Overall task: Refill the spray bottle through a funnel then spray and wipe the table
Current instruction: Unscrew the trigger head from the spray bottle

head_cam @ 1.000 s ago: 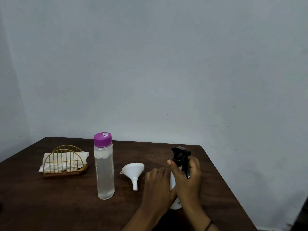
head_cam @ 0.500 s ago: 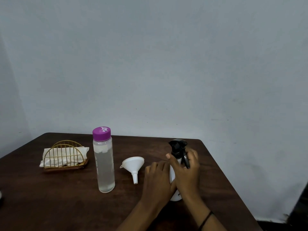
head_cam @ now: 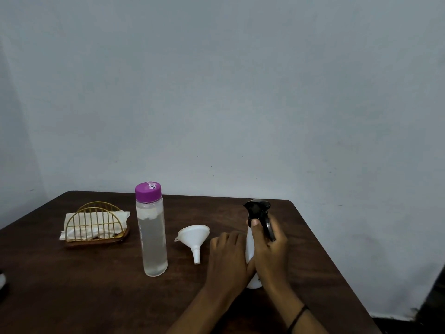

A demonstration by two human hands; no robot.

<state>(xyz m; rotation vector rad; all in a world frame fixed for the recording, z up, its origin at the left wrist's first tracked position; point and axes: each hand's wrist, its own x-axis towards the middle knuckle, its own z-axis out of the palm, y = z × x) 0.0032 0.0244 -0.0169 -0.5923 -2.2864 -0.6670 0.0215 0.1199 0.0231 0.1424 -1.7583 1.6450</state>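
Both hands clasp the spray bottle (head_cam: 250, 247) — left hand (head_cam: 227, 259) around its body, right hand (head_cam: 271, 251) at the black trigger head (head_cam: 257, 209). Twisting too hard could tip it toward the funnel (head_cam: 193, 235) just beside it.

Upright white spray bottle (head_cam: 250, 247), funnel (head_cam: 193, 236) beside.

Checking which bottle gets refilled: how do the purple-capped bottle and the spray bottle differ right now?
The purple-capped bottle is clear with liquid showing; the spray bottle is opaque white. One has a flat purple cap, the other a black trigger head. The first stands free; the left hand and right hand grip the second. Both are upright and closed.
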